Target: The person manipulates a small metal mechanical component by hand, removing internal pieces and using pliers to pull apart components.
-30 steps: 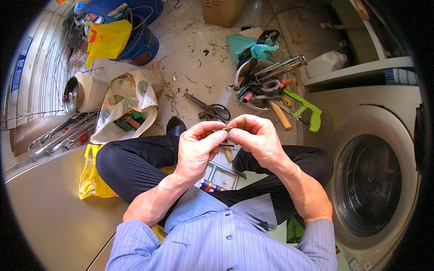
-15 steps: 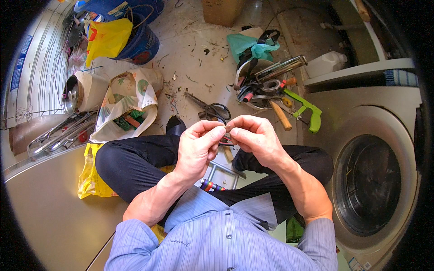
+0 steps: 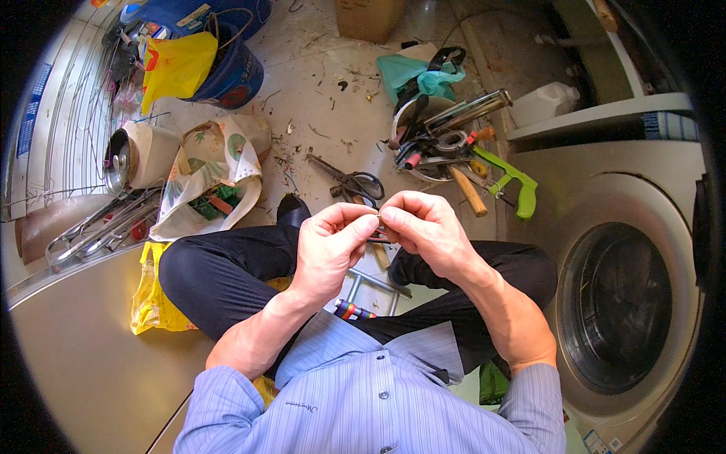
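Narrow grip: your left hand (image 3: 327, 246) and right hand (image 3: 429, 231) pinch a tiny piece (image 3: 380, 216), likely light, stiff; hold its edges.

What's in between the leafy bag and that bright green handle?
In the head view, between the leafy bag and the bright green handle are small scraps, black scissors and jumbled tools, with a wooden handle sticking out.
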`<state>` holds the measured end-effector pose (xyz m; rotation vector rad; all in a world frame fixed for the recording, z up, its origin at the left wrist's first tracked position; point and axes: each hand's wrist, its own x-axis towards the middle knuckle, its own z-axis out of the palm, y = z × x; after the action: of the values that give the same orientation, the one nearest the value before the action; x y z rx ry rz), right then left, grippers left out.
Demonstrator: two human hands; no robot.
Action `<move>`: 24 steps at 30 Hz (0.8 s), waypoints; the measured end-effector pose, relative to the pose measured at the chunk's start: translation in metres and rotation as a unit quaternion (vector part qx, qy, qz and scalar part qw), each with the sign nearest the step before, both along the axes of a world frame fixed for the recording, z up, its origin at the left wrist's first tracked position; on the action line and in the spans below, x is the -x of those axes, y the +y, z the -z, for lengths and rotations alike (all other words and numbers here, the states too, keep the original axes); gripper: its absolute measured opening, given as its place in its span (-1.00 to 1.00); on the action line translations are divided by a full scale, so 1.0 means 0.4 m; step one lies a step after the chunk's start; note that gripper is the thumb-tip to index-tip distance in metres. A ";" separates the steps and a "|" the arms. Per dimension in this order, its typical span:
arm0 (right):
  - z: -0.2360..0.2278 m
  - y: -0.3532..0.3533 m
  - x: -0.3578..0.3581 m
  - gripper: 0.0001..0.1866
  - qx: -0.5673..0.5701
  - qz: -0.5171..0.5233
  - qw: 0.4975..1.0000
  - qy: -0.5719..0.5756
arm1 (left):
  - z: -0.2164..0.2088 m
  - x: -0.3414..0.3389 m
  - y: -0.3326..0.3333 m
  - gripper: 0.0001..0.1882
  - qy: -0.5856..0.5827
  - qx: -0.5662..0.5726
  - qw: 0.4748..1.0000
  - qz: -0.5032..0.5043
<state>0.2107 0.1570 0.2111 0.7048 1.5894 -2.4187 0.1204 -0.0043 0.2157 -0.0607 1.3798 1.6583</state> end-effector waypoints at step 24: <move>-0.004 0.005 0.000 -0.83 0.016 0.003 1.000 0.004 | 0.008 0.005 0.000 -0.76 -0.049 -0.013 0.999 0.003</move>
<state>0.2107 0.1592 0.2126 0.6964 1.5489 -2.4483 0.1184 -0.0045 0.2125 -0.1213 1.2845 1.6458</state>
